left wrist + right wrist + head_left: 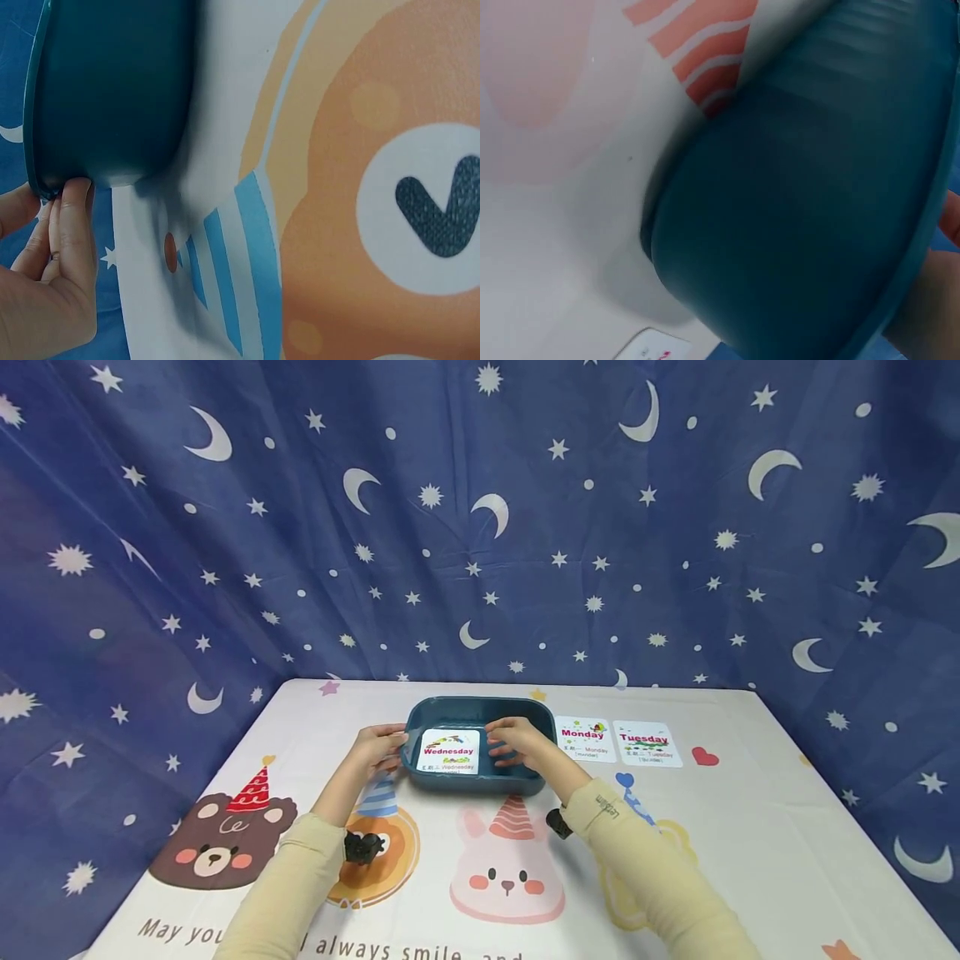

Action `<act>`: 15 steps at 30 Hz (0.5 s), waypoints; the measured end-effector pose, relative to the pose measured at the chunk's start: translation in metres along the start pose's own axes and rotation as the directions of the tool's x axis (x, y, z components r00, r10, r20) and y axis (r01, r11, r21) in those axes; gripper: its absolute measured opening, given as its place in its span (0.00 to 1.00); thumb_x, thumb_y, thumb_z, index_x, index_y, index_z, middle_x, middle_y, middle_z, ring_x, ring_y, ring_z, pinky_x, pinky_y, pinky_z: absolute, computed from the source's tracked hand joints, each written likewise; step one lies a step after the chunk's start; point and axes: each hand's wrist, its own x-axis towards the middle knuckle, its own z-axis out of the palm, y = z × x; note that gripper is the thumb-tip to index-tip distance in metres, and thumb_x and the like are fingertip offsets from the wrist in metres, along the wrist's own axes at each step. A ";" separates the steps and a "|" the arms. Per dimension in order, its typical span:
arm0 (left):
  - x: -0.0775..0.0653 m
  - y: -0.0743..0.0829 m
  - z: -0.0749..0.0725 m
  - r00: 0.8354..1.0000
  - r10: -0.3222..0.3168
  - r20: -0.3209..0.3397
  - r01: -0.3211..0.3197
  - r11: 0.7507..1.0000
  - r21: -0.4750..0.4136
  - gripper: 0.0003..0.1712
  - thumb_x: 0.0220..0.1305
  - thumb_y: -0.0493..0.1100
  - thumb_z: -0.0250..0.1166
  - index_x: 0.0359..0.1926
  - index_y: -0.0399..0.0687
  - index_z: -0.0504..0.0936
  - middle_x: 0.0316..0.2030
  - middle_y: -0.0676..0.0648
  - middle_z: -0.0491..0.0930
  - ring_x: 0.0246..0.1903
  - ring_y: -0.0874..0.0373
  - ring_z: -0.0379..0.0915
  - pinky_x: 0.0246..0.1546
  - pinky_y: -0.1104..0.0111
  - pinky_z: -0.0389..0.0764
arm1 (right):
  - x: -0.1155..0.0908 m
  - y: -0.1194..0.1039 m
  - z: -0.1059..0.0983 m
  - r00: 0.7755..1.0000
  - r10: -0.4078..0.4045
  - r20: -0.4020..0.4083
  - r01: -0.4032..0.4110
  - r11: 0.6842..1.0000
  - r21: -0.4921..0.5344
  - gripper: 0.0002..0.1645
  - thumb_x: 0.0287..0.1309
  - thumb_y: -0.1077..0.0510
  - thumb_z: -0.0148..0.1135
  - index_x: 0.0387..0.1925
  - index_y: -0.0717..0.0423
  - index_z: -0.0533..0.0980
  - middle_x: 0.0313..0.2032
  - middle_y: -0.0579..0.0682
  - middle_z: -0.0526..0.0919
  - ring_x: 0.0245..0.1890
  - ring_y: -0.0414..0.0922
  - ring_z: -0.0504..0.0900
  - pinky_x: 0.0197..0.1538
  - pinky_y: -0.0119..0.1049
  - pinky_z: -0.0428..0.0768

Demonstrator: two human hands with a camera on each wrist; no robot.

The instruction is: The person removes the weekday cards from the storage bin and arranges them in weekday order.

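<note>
The left grip (375, 749) pinches the rim of a dark teal tray (487, 785), while the right grip (521, 745) reaches inside it, fingers relaxed and apart. Between both grips, the tray holds a Wednesday card (448, 750). Right of the right grip, a Monday card (587, 743), then a Tuesday card (648, 747), lie on the surface (757, 835).
</note>
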 end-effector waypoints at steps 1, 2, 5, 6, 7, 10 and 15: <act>0.000 0.000 0.000 1.000 0.000 0.001 0.000 1.000 -0.001 0.24 0.68 0.38 0.56 0.63 0.40 0.69 0.58 0.36 0.71 0.37 0.61 0.75 0.35 0.72 0.82 | 0.001 0.001 0.001 1.000 0.007 -0.001 -0.007 1.000 0.002 0.22 0.66 0.61 0.49 0.60 0.63 0.69 0.55 0.63 0.73 0.45 0.53 0.79 0.42 0.41 0.82; 0.000 0.001 0.000 1.000 0.003 0.004 -0.003 1.000 -0.003 0.24 0.68 0.38 0.56 0.63 0.40 0.69 0.58 0.36 0.72 0.37 0.60 0.75 0.35 0.72 0.82 | 0.003 0.001 0.001 1.000 0.015 -0.002 -0.015 1.000 0.003 0.22 0.66 0.61 0.49 0.60 0.63 0.69 0.55 0.64 0.73 0.45 0.52 0.79 0.42 0.41 0.82; 0.000 0.001 0.001 1.000 0.008 0.010 -0.008 1.000 -0.007 0.24 0.68 0.38 0.55 0.63 0.39 0.69 0.57 0.36 0.72 0.39 0.59 0.75 0.33 0.73 0.81 | 0.007 0.004 0.003 0.999 0.042 -0.008 -0.042 0.999 0.011 0.22 0.66 0.61 0.50 0.59 0.62 0.70 0.54 0.64 0.74 0.40 0.48 0.79 0.40 0.39 0.83; 0.000 0.001 0.001 1.000 0.008 0.008 -0.008 1.000 -0.009 0.23 0.68 0.38 0.56 0.63 0.39 0.69 0.56 0.37 0.73 0.39 0.59 0.76 0.33 0.74 0.81 | 0.008 0.005 0.004 0.999 0.051 -0.009 -0.051 0.999 0.014 0.22 0.66 0.61 0.50 0.59 0.62 0.70 0.54 0.64 0.74 0.39 0.47 0.79 0.40 0.39 0.83; 0.000 0.001 0.001 1.000 0.006 0.006 -0.006 1.000 -0.010 0.23 0.68 0.38 0.56 0.63 0.39 0.69 0.55 0.37 0.74 0.39 0.59 0.76 0.32 0.74 0.81 | 0.010 0.006 0.005 0.998 0.060 -0.007 -0.060 0.998 0.016 0.22 0.65 0.61 0.51 0.59 0.62 0.70 0.54 0.63 0.75 0.37 0.46 0.78 0.40 0.39 0.83; 0.000 0.001 0.000 1.000 0.001 -0.004 -0.001 1.000 -0.011 0.23 0.68 0.38 0.56 0.63 0.39 0.70 0.54 0.38 0.74 0.37 0.60 0.75 0.33 0.73 0.81 | 0.013 0.008 0.008 0.997 0.079 0.001 -0.079 0.997 0.023 0.22 0.65 0.61 0.52 0.59 0.61 0.69 0.53 0.63 0.75 0.35 0.45 0.77 0.43 0.41 0.83; 0.000 0.000 0.000 1.000 -0.003 -0.005 0.003 1.000 -0.005 0.23 0.68 0.38 0.55 0.63 0.40 0.69 0.56 0.37 0.73 0.38 0.59 0.76 0.34 0.72 0.82 | 0.017 0.010 0.013 0.996 0.089 0.011 -0.090 0.995 0.040 0.22 0.65 0.59 0.52 0.59 0.62 0.68 0.49 0.60 0.76 0.34 0.45 0.77 0.43 0.41 0.82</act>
